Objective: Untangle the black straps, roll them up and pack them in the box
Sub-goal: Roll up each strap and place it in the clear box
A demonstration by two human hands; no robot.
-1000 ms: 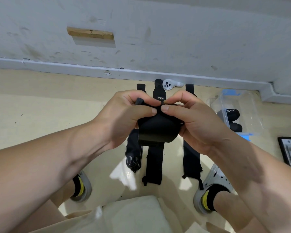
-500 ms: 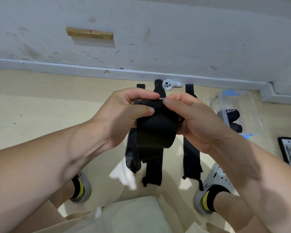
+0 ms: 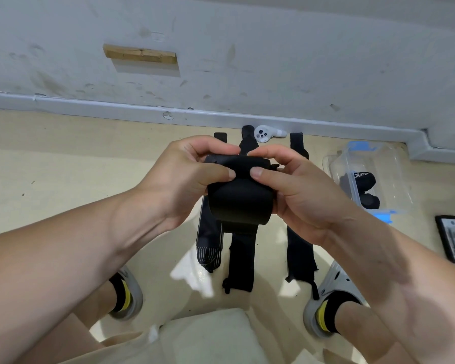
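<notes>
Head view: both hands were on the half-rolled black fabric strap, held up in the air well left of the clear plastic box. The left hand and the right hand each pinched the roll's top edge, thumbs in front, fingers curled behind. Looked like the rolling step, so tight, even turns with edges lined up seemed the way to go. More flat black straps lay on the floor left of the box, and rolled black straps sat inside it.
</notes>
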